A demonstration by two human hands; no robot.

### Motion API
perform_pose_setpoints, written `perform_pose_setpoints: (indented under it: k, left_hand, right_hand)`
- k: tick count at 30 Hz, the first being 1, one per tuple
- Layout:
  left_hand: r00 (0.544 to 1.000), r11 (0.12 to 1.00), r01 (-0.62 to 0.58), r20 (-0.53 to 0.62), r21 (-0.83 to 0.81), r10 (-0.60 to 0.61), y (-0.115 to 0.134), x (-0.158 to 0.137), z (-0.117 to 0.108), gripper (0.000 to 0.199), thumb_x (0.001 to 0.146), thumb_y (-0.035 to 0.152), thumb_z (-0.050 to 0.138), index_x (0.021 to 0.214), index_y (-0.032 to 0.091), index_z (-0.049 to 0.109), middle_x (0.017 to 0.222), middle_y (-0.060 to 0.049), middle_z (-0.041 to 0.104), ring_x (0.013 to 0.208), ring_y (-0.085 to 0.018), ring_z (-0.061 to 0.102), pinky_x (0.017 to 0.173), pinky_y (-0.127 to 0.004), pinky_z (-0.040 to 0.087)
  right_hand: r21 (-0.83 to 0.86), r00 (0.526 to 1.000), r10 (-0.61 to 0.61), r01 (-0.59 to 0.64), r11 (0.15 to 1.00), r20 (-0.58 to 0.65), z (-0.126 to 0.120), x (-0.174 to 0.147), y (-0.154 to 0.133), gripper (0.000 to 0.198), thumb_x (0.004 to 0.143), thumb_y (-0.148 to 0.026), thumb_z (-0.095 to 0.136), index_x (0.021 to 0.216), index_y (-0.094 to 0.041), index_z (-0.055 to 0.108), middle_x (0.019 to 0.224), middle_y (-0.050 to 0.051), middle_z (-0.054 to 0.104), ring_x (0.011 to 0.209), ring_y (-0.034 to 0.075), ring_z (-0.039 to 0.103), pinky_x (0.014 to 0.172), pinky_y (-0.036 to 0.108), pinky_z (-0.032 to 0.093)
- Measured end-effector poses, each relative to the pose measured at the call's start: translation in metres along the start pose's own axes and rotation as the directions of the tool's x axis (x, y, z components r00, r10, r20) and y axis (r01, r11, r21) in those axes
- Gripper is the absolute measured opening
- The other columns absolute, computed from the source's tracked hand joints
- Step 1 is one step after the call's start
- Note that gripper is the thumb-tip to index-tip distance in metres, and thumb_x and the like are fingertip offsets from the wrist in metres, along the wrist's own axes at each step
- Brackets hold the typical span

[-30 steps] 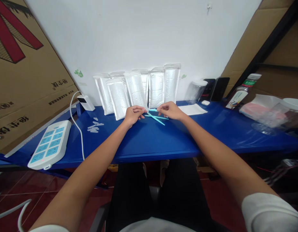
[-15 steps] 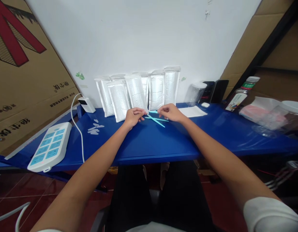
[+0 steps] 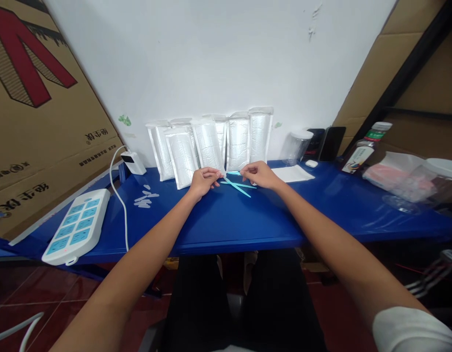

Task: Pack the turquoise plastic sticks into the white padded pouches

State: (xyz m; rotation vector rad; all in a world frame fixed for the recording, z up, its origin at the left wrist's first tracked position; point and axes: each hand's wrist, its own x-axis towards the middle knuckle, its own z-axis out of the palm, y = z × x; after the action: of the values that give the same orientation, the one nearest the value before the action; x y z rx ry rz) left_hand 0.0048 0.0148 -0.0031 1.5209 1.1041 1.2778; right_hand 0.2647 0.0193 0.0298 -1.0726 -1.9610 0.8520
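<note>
Both hands work at the blue table's (image 3: pixel 226 220) far edge — left hand (image 3: pixel 202 180) pinches a small clear piece, right hand (image 3: pixel 259 175) pinches a light-blue strip (image 3: pixel 234 173); crossed strips (image 3: pixel 237 186) lie between, white pouches (image 3: pixel 211 144) just behind — power strip (image 3: pixel 76 227) far left

The cardboard box (image 3: pixel 46 112) at left bears black Chinese print, seen upside down: one large three-character line, a second like it lower down beside a round mark, and a row of smaller characters too fine to read. A big red and black letter-like sign fills its upper part. The bottle (image 3: pixel 361 149) at right carries a coloured label, too small to read. The power strip (image 3: pixel 77 226) shows no legible marks.
</note>
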Motion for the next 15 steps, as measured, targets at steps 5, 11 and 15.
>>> perform_pose_setpoints:
  k: [5,11,15]
  left_hand:
    - [1.0,1.0,-0.004,0.016,0.0,0.004,0.0016,-0.0014,0.0007,0.048,0.076,0.057,0.087,0.096,0.016,0.074,0.103,-0.014,0.082,0.062,-0.013,0.068,0.053,-0.024,0.047]
    - [0.999,1.0,0.005,0.037,0.009,-0.005,0.0022,-0.002,0.0012,0.047,0.076,0.056,0.087,0.096,0.016,0.074,0.102,-0.014,0.082,0.062,-0.013,0.068,0.053,-0.024,0.047]
    - [0.999,1.0,-0.001,0.054,0.01,0.001,0.0013,-0.0029,0.0027,0.046,0.076,0.056,0.088,0.095,0.016,0.075,0.1,-0.014,0.082,0.062,-0.014,0.068,0.053,-0.025,0.047]
  right_hand:
    - [0.001,1.0,-0.005,0.005,1.0,0.008,0.0003,0.0001,0.0002,0.034,0.085,-0.048,0.073,0.083,-0.015,0.075,0.075,0.008,0.076,0.051,0.013,0.056,0.05,0.027,0.046]
    - [-0.02,0.999,-0.028,0.028,0.999,0.016,0.0019,-0.0006,-0.001,0.035,0.086,-0.049,0.072,0.083,-0.015,0.075,0.076,0.008,0.076,0.053,0.014,0.057,0.052,0.027,0.047]
    - [-0.024,0.997,-0.059,0.06,0.998,0.041,0.0063,-0.0006,0.0006,0.034,0.087,-0.048,0.07,0.083,-0.015,0.076,0.075,0.008,0.076,0.06,0.016,0.06,0.056,0.028,0.048]
